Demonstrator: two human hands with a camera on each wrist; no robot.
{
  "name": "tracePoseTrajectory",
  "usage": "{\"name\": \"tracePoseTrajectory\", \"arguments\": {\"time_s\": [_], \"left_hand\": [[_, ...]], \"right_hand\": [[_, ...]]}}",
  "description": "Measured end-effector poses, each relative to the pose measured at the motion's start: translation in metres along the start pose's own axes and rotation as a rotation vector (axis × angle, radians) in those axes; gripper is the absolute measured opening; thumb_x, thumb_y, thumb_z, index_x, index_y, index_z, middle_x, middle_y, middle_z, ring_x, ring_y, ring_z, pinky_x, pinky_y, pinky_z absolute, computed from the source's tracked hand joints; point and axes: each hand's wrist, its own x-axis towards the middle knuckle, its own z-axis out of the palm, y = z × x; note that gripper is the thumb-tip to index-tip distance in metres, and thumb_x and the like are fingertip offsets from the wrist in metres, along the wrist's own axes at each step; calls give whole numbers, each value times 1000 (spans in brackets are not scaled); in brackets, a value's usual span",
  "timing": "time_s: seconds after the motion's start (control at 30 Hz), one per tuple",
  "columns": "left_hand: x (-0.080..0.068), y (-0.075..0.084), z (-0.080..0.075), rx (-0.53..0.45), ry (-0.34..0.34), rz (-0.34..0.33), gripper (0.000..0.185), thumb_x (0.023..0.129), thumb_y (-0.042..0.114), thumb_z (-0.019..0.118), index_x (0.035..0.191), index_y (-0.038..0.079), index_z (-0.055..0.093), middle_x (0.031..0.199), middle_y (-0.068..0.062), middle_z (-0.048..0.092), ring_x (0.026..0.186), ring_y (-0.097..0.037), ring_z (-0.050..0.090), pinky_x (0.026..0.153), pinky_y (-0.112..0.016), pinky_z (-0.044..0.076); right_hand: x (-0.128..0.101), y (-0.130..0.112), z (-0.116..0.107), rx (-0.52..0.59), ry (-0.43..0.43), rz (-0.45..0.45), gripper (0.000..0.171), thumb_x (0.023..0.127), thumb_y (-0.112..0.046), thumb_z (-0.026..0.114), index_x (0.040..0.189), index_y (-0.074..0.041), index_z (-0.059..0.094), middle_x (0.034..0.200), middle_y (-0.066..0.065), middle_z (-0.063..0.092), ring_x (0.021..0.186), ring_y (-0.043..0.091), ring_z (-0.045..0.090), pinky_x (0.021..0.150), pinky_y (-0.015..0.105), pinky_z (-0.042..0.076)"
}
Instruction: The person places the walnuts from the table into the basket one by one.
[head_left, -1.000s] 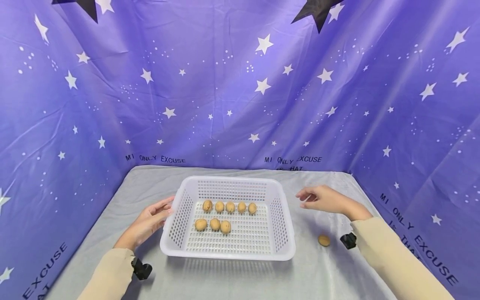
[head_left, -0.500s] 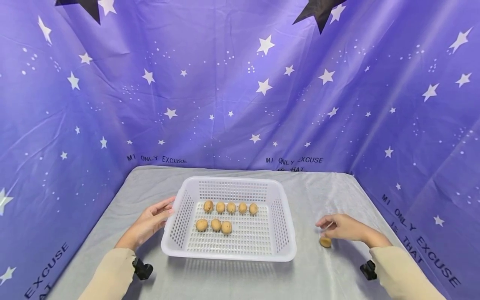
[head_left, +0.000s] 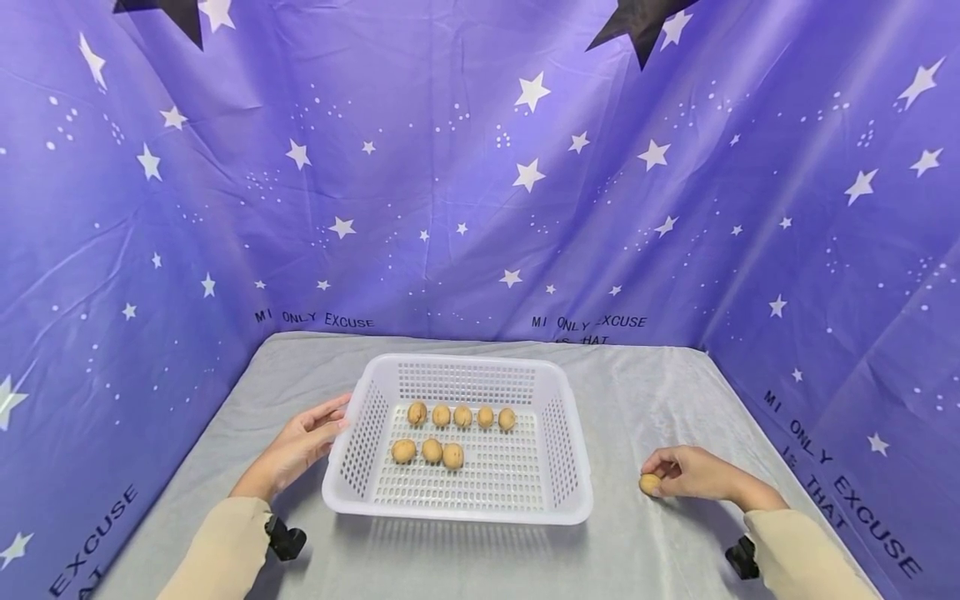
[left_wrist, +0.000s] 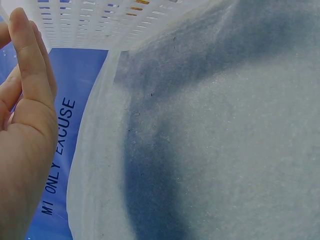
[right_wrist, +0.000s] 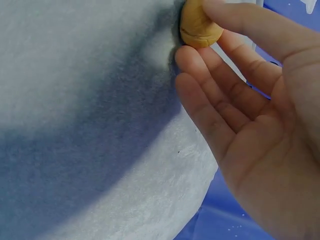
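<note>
Walnut (head_left: 649, 483) lies on the counter (head_left: 660, 550), pinched in your right hand (head_left: 693, 473); eight walnuts (head_left: 431, 450) already sit inside the basket (head_left: 457, 507). Your left hand (head_left: 300, 446), fingers straight, steadies its near wall.

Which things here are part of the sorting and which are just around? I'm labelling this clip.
In use:
right hand, pinching the loose walnut
left hand, touching the white basket
eight walnuts in the basket

Just around:
grey table cover
starry purple backdrop
</note>
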Motion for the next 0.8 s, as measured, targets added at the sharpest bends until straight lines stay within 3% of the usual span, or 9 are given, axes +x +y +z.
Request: {"name": "tracePoseTrajectory", "arguments": {"time_s": [0.17,0.37,0.57,0.8], "left_hand": [[0,0,0,7,6,-6,60,103,12,57,156,-1,30,136,-14,56,111,-15,63,90,-32,54],[-1,0,0,6,2,-1,60,103,11,57,155,-2,30,134,-12,57,111,-16,63,89,-33,55],[1,-1,-1,1,-11,10,61,103,10,57,155,-2,29,135,-11,57,112,-17,63,90,-33,55],[2,-3,-3,6,-14,6,61,103,10,56,156,-2,28,133,-6,60,113,-17,63,90,-34,55]], "right_hand": [[3,-5,-1,-54,33,22,21,87,-11,77,103,0,69,92,1,69,82,7,62,68,25,53],[11,-25,-12,-153,109,-14,22,87,-16,77,104,-5,70,91,-5,67,82,7,62,71,26,54],[27,-55,-31,-227,154,-49,22,89,-16,75,108,-7,71,93,-6,68,84,7,62,72,27,54],[55,-96,-48,-278,147,-74,27,91,-25,76,110,-6,71,99,-2,71,91,17,68,80,34,57]]}}
